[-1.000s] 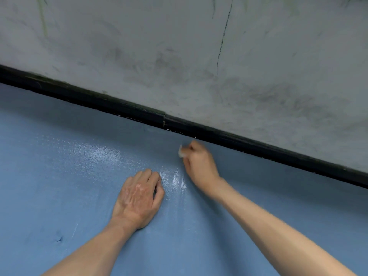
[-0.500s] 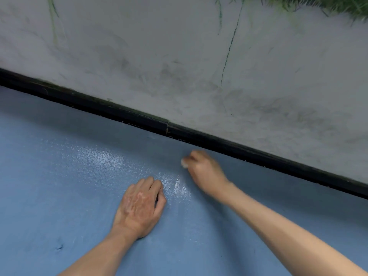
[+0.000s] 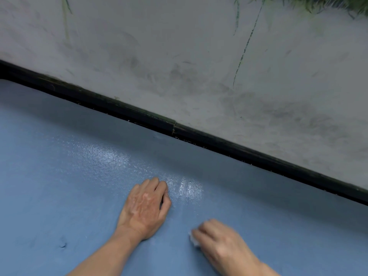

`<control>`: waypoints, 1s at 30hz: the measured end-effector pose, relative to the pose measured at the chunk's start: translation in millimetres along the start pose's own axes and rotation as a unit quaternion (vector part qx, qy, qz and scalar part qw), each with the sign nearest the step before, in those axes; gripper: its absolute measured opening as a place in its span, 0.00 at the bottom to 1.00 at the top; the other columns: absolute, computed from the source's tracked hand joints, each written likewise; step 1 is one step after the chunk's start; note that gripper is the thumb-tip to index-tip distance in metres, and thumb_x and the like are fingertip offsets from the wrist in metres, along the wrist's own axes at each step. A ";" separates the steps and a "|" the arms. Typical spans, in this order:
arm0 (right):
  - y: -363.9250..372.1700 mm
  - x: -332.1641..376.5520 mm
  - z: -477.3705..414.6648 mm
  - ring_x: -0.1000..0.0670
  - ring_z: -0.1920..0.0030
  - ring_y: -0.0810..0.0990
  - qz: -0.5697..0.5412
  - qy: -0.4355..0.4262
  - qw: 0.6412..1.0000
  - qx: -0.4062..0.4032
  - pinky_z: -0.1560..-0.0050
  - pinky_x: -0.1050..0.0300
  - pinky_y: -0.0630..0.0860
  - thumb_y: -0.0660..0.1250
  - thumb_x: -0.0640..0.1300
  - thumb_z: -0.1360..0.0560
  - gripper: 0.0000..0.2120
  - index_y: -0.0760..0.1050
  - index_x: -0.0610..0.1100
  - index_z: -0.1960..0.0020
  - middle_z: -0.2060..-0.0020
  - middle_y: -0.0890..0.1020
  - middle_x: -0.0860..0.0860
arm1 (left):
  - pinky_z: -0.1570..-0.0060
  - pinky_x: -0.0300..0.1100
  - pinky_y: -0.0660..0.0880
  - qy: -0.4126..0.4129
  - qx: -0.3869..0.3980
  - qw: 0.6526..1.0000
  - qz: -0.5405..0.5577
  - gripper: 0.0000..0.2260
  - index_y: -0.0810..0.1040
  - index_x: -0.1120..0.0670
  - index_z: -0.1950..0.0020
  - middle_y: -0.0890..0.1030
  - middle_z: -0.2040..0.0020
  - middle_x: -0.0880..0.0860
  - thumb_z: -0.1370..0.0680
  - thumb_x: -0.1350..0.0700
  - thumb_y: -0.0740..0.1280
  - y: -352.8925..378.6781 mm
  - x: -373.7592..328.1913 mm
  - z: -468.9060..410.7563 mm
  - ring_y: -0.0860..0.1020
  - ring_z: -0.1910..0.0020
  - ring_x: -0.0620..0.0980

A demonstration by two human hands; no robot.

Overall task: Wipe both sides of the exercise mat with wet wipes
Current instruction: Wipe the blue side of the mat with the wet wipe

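Lower right of frame: my right grip (image 3: pixel 223 242) is curled round a wet wipe (image 3: pixel 194 241), blurred and apparently bunched, on the blue exercise mat (image 3: pixel 59 196). Keep the wipe flat and overlap each stroke with the wet sheen (image 3: pixel 187 188). At centre, my left grip (image 3: pixel 146 208) rests palm-down, holding nothing, steadying the mat. Since half a second ago, the right grip has pulled back from the black edge strip (image 3: pixel 199 136).

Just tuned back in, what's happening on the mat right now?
A person is wiping the textured blue exercise mat. The right hand holds a small white wet wipe against it, near the camera. The left hand rests palm-down on the mat beside a glossy wet patch, short of the black border strip.
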State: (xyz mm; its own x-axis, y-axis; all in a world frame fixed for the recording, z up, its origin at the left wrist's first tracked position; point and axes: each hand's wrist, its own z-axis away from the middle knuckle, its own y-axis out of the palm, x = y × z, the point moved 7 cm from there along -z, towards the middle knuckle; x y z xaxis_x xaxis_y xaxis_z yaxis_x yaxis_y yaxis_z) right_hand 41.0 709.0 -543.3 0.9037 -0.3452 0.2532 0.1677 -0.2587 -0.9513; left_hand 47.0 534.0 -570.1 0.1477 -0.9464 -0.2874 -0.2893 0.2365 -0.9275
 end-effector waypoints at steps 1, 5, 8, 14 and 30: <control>-0.2 -14.6 -12.7 0.49 0.64 0.71 0.014 0.003 1.000 -0.003 0.69 0.55 0.69 0.60 0.42 0.21 0.08 0.75 0.46 0.57 0.64 0.73 0.51 | 0.63 0.47 0.69 0.000 0.000 1.000 0.001 0.08 0.71 0.50 0.60 0.71 0.63 0.48 0.24 0.51 0.56 -0.1 -0.1 0.1 0.72 0.64 0.52; -11.6 -94.1 -80.7 0.46 0.63 0.70 0.117 0.084 0.989 -0.044 0.71 0.55 0.70 0.71 0.33 0.35 0.08 0.77 0.44 0.59 0.67 0.74 0.49 | 0.64 0.47 0.70 -0.002 -0.004 1.000 0.004 0.08 0.71 0.50 0.60 0.70 0.63 0.48 0.24 0.51 0.55 -2.4 -0.1 0.7 0.72 0.65 0.51; -17.5 -119.1 -107.6 0.46 0.67 0.72 0.178 0.139 0.974 -0.034 0.71 0.60 0.68 0.78 0.27 0.50 0.20 0.79 0.42 0.62 0.71 0.74 0.48 | 0.65 0.46 0.71 -0.001 -0.007 1.000 0.004 0.09 0.71 0.50 0.60 0.70 0.64 0.48 0.24 0.51 0.55 -3.1 0.1 0.5 0.72 0.65 0.51; -9.9 -78.2 -65.6 0.44 0.67 0.73 0.092 0.147 0.985 -0.027 0.75 0.57 0.67 0.76 0.29 0.40 0.14 0.77 0.39 0.59 0.66 0.72 0.48 | 0.65 0.47 0.71 0.000 -0.005 1.000 0.011 0.08 0.71 0.50 0.61 0.71 0.64 0.48 0.24 0.51 0.56 -2.8 0.9 -0.3 0.72 0.65 0.51; -12.8 -119.7 -95.9 0.41 0.64 0.77 0.053 0.192 0.978 -0.056 0.69 0.57 0.72 0.71 0.29 0.31 0.07 0.81 0.38 0.57 0.63 0.78 0.45 | 0.64 0.46 0.70 -0.002 0.001 1.000 0.010 0.08 0.70 0.50 0.60 0.70 0.64 0.47 0.24 0.51 0.55 -1.9 0.2 1.3 0.72 0.65 0.51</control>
State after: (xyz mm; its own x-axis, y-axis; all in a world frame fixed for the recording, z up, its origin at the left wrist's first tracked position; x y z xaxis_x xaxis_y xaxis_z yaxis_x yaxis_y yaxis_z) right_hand -107.1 667.1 -544.6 0.6952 -0.6837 0.2221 0.0177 -0.2926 -0.9561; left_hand 48.8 533.7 -568.7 0.1455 -0.9405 -0.3070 -0.2897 0.2562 -0.9222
